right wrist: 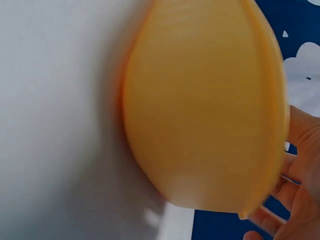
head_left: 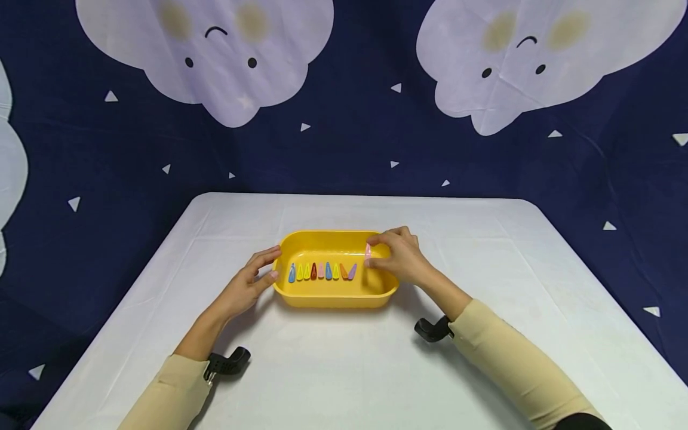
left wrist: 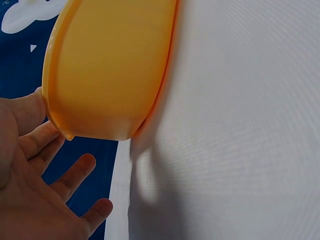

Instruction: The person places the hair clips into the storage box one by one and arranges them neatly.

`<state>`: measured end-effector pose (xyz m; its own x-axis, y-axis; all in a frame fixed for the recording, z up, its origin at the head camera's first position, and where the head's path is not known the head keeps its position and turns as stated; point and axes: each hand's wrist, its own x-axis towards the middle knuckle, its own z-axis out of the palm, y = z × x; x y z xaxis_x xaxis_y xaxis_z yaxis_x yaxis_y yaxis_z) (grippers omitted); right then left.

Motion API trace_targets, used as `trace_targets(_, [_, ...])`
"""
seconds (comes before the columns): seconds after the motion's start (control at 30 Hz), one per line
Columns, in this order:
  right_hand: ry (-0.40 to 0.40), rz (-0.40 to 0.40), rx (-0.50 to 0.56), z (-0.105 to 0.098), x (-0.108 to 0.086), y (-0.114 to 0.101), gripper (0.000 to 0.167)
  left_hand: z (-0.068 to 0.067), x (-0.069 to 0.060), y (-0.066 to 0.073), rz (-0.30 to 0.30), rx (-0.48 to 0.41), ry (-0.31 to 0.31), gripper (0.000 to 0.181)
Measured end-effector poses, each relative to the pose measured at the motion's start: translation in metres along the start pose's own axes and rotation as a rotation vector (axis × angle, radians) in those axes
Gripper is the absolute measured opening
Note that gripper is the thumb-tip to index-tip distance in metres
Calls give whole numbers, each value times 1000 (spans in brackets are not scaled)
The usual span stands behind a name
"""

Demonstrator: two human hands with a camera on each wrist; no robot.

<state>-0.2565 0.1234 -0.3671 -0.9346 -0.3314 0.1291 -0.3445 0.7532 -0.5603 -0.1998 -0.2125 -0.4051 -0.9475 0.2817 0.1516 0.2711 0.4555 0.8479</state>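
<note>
A yellow plastic tray (head_left: 335, 301) stands on the white table. Inside it a row of snap hair clips (head_left: 321, 271) in blue, yellow, dark red, pink, orange and purple lies side by side, the last two slanted. My right hand (head_left: 400, 255) reaches over the tray's right end and pinches a pink hair clip (head_left: 368, 252) upright between thumb and fingers. At the left end my left hand (head_left: 249, 286) holds the tray's rim; in the left wrist view its thumb is at the rim and the other fingers are spread. The tray's wall hides the clips from both wrist views.
White cloth covers the table (head_left: 344, 370). Behind it hangs a dark blue cloth (head_left: 355, 167) printed with clouds and small white triangles. Black wrist mounts (head_left: 228, 361) stick out from both sleeves, above the table top.
</note>
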Motion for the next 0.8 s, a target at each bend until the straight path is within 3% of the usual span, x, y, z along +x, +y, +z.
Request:
trace_targets(0.2, [19,21,-18,9,0,0,46,0,1,0,6,-3,3,45])
trace_targets(0.5, [-74,136,-41,21,5,-2,47,2,1,-2,1,-8,1,45])
trace_targets(0.8, [-86,189,-107,28,8,-2,47,1,0,-2,12,-10,4,46])
